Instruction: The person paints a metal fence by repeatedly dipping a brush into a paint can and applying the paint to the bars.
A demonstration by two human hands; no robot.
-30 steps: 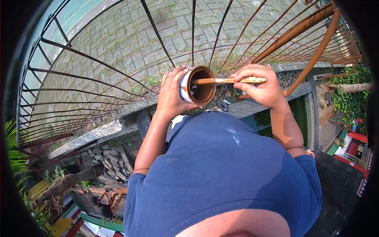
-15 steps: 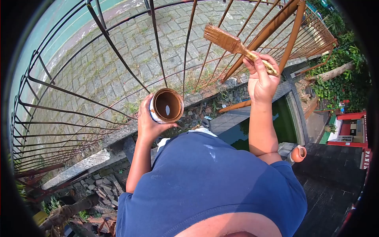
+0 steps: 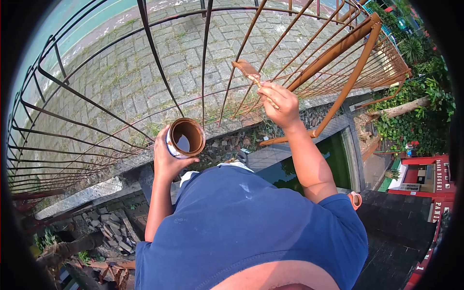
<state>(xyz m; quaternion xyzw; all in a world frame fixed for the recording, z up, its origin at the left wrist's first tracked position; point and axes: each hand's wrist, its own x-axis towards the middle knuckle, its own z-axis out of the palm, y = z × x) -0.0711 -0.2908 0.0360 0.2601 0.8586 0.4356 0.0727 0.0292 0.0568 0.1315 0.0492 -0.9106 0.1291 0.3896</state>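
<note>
Tin (image 3: 175, 151) holds glossy brown paint (image 3: 183, 140) inside.

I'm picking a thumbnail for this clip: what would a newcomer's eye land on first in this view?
Probably the broad navy shirt, filling the lower middle. Just above and left of it, the left hand holds an open can coated inside with brown. Next would come the brown-coated brush in the right hand, up against the fence, whose bars fan out across the top.
</note>
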